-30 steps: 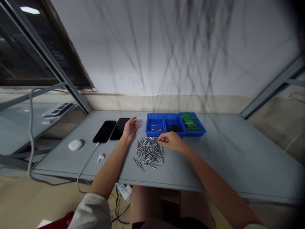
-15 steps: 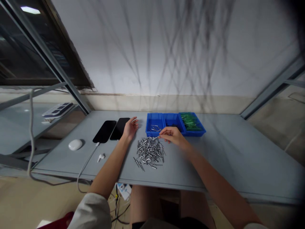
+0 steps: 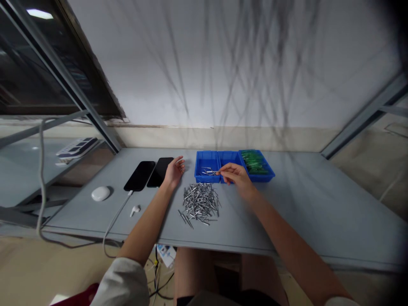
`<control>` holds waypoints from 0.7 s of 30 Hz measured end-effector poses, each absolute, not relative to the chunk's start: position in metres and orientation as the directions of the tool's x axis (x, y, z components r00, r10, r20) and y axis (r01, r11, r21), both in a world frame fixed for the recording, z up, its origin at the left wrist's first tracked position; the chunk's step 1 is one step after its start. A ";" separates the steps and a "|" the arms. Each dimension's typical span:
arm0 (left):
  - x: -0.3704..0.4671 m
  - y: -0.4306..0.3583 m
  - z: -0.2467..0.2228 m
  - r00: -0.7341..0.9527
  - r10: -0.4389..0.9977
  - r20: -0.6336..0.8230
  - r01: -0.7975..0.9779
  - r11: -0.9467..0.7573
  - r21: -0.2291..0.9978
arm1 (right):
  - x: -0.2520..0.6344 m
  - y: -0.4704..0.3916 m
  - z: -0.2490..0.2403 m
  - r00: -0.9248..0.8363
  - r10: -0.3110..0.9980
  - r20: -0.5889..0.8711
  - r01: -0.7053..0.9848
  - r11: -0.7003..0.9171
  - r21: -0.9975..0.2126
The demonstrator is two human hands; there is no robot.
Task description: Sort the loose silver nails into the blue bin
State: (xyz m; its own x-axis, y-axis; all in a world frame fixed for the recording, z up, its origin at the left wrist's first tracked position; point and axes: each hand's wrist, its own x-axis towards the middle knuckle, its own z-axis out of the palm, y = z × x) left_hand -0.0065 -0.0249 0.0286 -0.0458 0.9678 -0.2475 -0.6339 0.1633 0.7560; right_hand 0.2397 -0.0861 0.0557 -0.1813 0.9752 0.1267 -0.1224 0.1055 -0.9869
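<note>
A heap of thin silver metal rivets (image 3: 200, 203) lies on the grey table in front of a blue tray (image 3: 208, 160) with three compartments. Several similar pieces lie in its left compartment, and green items (image 3: 254, 162) fill the right one. Over the divider between the left and middle compartments, my right hand (image 3: 235, 173) pinches a thin metal rivet that points left. My left hand (image 3: 175, 171) rests beside the right-hand phone, fingers loosely curled and apart, holding nothing. The middle compartment is partly hidden by my right hand.
Two black phones (image 3: 139, 176) lie at the left, one with a white cable (image 3: 117, 216). Nearer the left edge are a white oval case (image 3: 100, 194) and a white earbud (image 3: 135, 210). A wall stands behind the table (image 3: 306, 199).
My right hand has moved up and slightly right, from the back edge of the heap to above the tray, with the thin piece in its fingers. My left hand has stayed put.
</note>
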 end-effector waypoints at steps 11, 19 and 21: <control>-0.005 -0.029 0.027 -0.193 0.968 -0.158 -0.547 0.028 0.837 | 0.233 -0.097 0.045 -0.104 0.893 0.438 0.708 0.376 -0.598; -0.008 -0.024 0.024 -0.293 0.949 -0.115 -0.570 -0.077 0.818 | 0.236 -0.095 0.044 -0.084 0.889 0.451 0.786 0.337 -0.519; -0.008 -0.023 0.023 -0.283 0.955 -0.088 -0.575 -0.096 0.813 | 0.236 -0.096 0.045 -0.089 0.886 0.456 0.785 0.345 -0.515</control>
